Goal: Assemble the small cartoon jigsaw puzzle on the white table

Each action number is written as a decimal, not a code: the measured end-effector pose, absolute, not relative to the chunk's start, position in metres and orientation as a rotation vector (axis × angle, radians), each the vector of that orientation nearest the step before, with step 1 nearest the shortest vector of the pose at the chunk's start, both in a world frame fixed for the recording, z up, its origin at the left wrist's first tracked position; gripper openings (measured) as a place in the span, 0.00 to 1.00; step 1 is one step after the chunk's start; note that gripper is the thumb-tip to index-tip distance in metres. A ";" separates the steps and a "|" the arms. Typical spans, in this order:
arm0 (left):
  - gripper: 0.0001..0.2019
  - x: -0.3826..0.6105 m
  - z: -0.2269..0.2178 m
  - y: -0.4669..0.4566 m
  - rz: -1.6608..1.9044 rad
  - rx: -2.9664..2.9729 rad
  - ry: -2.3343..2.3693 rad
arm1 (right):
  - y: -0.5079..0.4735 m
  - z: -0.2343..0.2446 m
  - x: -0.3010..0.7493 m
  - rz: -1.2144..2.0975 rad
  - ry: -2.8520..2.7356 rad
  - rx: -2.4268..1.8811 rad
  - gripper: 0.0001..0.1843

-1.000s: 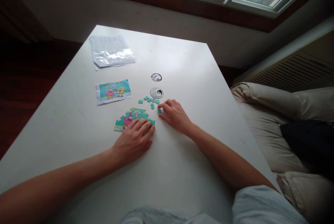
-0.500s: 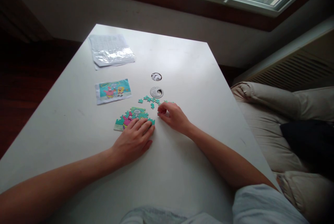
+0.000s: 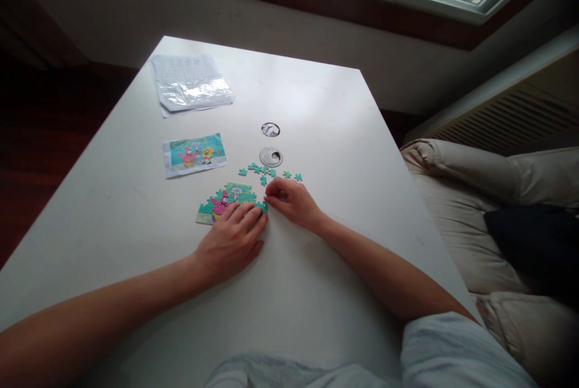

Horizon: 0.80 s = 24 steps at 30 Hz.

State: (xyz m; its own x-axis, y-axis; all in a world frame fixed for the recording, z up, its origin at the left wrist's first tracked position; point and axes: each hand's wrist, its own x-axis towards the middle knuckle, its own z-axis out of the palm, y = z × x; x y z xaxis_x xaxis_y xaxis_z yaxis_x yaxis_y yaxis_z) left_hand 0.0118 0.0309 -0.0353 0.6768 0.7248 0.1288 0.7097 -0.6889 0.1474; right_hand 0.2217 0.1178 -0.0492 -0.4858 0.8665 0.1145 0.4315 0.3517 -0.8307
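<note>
A partly joined jigsaw puzzle point(image 3: 220, 202) with cartoon figures lies flat on the white table. My left hand point(image 3: 233, 234) rests over its lower right part, fingers stretched out and spread, covering some of the picture. Close to the puzzle's right edge, my right hand point(image 3: 293, 200) pinches a small puzzle piece point(image 3: 266, 199) between thumb and forefinger; the fingers mostly hide it. Several loose green puzzle pieces point(image 3: 265, 172) are scattered just beyond the puzzle and the right hand.
A printed picture sheet point(image 3: 198, 154) of the same cartoon lies beyond the puzzle. Papers in a clear plastic sleeve point(image 3: 192, 83) are at the far left. Two round inserts, one silver point(image 3: 271, 157), sit in the tabletop point(image 3: 316, 110). A beige sofa point(image 3: 446, 207) stands to the right.
My right hand has moved left, up to the puzzle's right edge, uncovering loose pieces behind it. My left hand stays on the puzzle. The view has shifted slightly.
</note>
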 end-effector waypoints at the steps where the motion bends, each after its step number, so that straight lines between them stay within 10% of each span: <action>1: 0.19 0.012 -0.035 0.031 0.279 2.798 1.200 | 0.118 -0.049 0.222 1.009 -2.070 -1.127 0.03; 24: 0.19 0.012 -0.033 0.030 0.253 2.809 1.207 | 0.117 -0.052 0.222 0.521 -2.365 -1.227 0.04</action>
